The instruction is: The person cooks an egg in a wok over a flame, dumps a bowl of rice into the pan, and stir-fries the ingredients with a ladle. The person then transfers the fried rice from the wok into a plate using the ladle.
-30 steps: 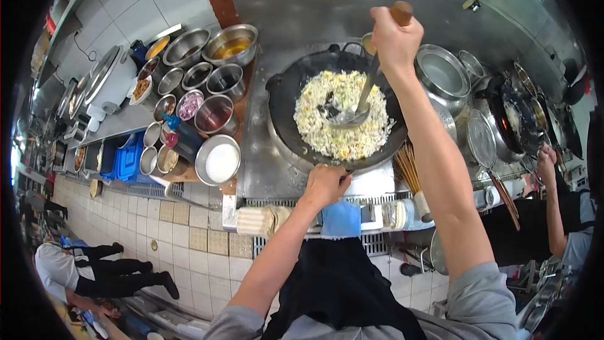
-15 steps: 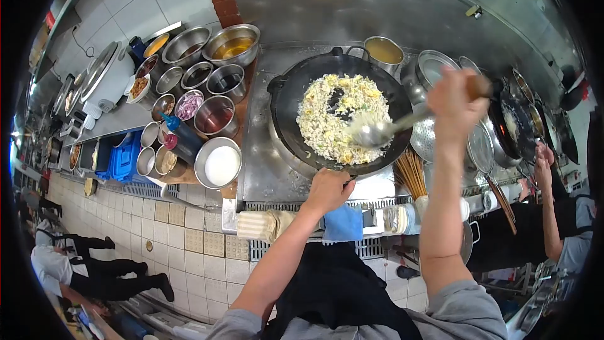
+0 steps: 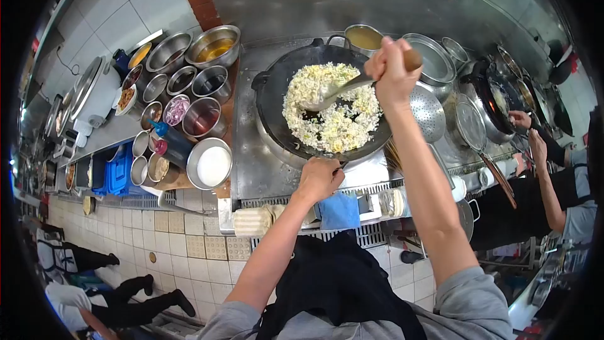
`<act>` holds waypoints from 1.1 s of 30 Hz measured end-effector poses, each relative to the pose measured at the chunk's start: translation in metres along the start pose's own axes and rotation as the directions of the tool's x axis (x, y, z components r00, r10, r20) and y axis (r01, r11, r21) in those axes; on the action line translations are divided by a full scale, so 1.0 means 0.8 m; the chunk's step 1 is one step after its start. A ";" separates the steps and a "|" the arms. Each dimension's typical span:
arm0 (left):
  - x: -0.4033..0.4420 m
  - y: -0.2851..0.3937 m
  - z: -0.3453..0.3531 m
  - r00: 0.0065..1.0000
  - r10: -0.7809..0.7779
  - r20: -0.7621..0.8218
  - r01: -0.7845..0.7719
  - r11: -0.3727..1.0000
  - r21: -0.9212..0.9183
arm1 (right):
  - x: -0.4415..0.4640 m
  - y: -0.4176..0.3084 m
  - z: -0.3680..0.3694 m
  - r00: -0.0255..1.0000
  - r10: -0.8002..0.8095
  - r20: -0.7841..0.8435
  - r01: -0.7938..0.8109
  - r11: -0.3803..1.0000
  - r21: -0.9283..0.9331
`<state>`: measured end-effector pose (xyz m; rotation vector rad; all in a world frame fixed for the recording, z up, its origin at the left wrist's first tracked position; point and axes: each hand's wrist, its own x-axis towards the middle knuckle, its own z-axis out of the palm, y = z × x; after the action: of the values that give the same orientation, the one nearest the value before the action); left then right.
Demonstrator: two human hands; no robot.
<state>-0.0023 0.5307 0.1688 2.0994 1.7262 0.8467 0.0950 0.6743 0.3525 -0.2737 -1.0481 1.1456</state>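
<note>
The left hand (image 3: 321,179) was kept nearly closed, its fingers curled over the near edge of the wok (image 3: 267,110), at six o'clock from the wok's centre; the underside of that grip was hidden. The right hand (image 3: 394,79) was closed in a fist around the handle of the ladle (image 3: 346,86), at two o'clock above the wok, with the wooden end left jutting out past the fist.

One wok and one ladle were seen in use. The ladle's bowl was rested in one loose ring of rice (image 3: 346,131) flecked with yellow pieces, just short of the wok's centre. One pot of yellowish liquid (image 3: 365,38) was set at one o'clock and one perforated strainer (image 3: 428,114) at three. One bowl of yellow oil (image 3: 217,49) was placed at ten o'clock, one bowl of purple onion (image 3: 177,112) at nine and one bowl of white granules (image 3: 212,165) at eight. One blue cloth (image 3: 338,209) was draped at six o'clock, below the left hand.

The wok was positioned at twelve o'clock from the left hand, touched by it, while its centre was found at eight o'clock from the right hand.
</note>
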 end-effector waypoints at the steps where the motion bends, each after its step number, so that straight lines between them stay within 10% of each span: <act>1: 0.002 -0.001 -0.002 1.000 0.004 -0.002 -0.004 1.000 -0.002 | 0.006 -0.022 -0.002 1.000 0.000 0.004 0.000 1.000 0.007; 9: 0.002 -0.005 0.003 0.997 0.025 -0.079 -0.031 0.996 -0.079 | -0.022 -0.014 -0.023 0.971 -0.209 -0.119 0.177 0.956 -0.233; 14: 0.000 -0.002 0.000 0.995 0.017 -0.098 -0.024 0.997 -0.068 | -0.036 -0.091 -0.028 0.996 -0.079 0.037 0.082 0.992 -0.095; 25: 0.001 -0.008 0.007 0.999 0.005 -0.034 -0.006 1.000 -0.015 | -0.068 -0.090 -0.035 0.980 -0.140 -0.145 0.116 0.980 -0.164; 29: 0.000 -0.005 0.005 0.999 -0.011 -0.050 0.009 0.999 -0.042 | -0.102 -0.060 -0.066 0.992 -0.094 0.080 0.108 0.973 -0.206; 31: -0.001 -0.010 0.012 0.996 -0.001 -0.091 -0.002 1.000 -0.028 | -0.148 -0.071 -0.092 0.981 0.109 0.162 0.026 0.749 -0.662; 33: -0.002 -0.008 0.010 0.993 -0.026 -0.112 0.022 0.999 -0.035 | -0.194 -0.082 -0.123 0.855 0.157 0.495 0.468 0.179 -0.865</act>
<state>-0.0028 0.5321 0.1585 2.0408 1.7755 0.9982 0.2090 0.5457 0.2609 -0.9141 -2.1923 0.0816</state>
